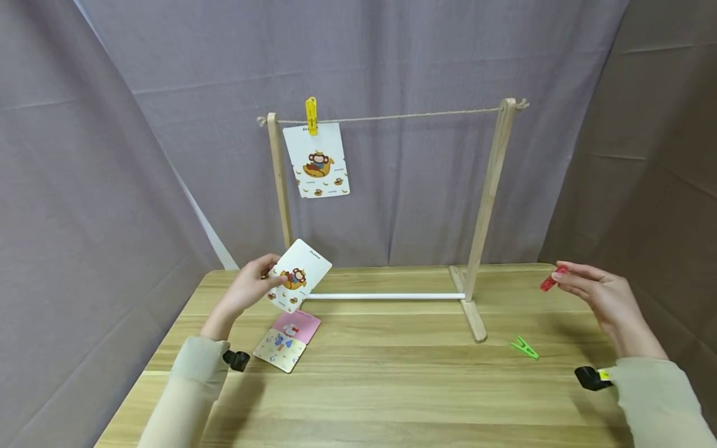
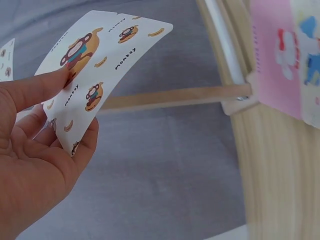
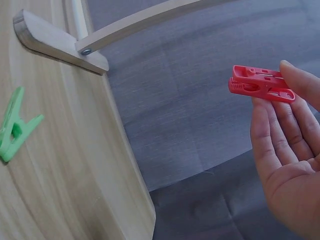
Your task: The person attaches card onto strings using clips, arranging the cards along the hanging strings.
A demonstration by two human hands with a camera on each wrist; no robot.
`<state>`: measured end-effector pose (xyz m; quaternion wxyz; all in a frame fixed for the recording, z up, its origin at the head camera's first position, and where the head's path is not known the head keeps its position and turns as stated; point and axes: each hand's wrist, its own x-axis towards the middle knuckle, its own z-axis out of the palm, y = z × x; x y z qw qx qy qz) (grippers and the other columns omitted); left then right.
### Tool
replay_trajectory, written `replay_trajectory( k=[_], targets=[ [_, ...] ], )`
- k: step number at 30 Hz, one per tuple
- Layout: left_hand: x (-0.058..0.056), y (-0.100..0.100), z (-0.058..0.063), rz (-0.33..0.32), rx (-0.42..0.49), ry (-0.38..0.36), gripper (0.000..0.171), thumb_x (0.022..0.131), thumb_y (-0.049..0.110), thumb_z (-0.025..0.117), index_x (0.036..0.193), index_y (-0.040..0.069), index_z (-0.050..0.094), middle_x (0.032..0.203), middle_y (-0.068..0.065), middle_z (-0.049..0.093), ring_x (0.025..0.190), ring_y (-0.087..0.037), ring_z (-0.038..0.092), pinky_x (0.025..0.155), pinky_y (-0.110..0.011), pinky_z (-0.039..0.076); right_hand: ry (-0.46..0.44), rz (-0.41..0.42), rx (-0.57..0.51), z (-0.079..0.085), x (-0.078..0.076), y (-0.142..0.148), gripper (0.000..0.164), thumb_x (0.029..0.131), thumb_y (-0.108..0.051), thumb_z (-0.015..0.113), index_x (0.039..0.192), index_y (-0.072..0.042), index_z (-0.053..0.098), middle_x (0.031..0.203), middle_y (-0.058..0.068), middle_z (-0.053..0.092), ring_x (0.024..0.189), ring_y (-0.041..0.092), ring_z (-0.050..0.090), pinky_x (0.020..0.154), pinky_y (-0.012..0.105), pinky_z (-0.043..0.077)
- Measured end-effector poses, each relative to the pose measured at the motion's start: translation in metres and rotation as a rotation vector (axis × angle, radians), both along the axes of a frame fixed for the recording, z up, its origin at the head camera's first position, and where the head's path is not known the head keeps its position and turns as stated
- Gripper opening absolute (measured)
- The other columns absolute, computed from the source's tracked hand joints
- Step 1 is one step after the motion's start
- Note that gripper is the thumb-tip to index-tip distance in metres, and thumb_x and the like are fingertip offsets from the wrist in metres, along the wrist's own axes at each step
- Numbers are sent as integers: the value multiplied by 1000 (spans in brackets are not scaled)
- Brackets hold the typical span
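My left hand (image 1: 250, 288) pinches a white monkey card (image 1: 307, 269) between thumb and fingers, raised above the table's left part. In the left wrist view the card (image 2: 107, 55) curves slightly, its printed side toward the camera. Over on the right, my right hand (image 1: 606, 298) holds a red clothespin (image 1: 548, 281) between thumb and fingertips; the right wrist view shows the clothespin (image 3: 261, 84) lying across the fingertips. Another monkey card (image 1: 325, 177) hangs from the rope (image 1: 414, 116) by a yellow clothespin (image 1: 311, 117), near the left post.
A wooden stand (image 1: 486, 199) with a white bottom bar (image 1: 386, 296) spans the table's back. Below the left hand lie a pink card (image 1: 305, 323) and a yellowish card (image 1: 279, 350). A green clothespin (image 1: 524, 348) rests right of the stand's foot. Grey curtains (image 1: 426, 186) hang behind.
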<state>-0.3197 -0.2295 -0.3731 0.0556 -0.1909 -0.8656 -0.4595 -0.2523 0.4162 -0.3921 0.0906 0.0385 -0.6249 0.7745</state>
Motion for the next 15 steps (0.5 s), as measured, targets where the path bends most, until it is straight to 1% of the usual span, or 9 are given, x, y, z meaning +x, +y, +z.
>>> replay_trajectory(
  k=[7,9,15],
  targets=[
    [-4,15,11,-11,33,4,31,92,5,70,122,-2,62,99,-15,70,80,-20,63,67,-29,53,-11,-9,18,4,1,1,21,94,2,67,105,-11,79,103,-10,76,88,6,73,76,19,56],
    [-5,19,15,-19,28,15,31,92,5,71,122,-1,62,99,-14,70,80,-20,62,67,-28,52,-10,-2,7,5,1,1,21,94,2,68,105,-10,79,103,-9,76,88,6,73,77,19,56],
    [-8,32,24,-38,21,47,28,92,7,71,119,2,64,99,-12,70,79,-18,61,68,-27,51,-22,-14,15,10,-1,1,23,94,2,67,105,-13,80,103,-10,75,88,4,72,77,18,56]
  ],
)
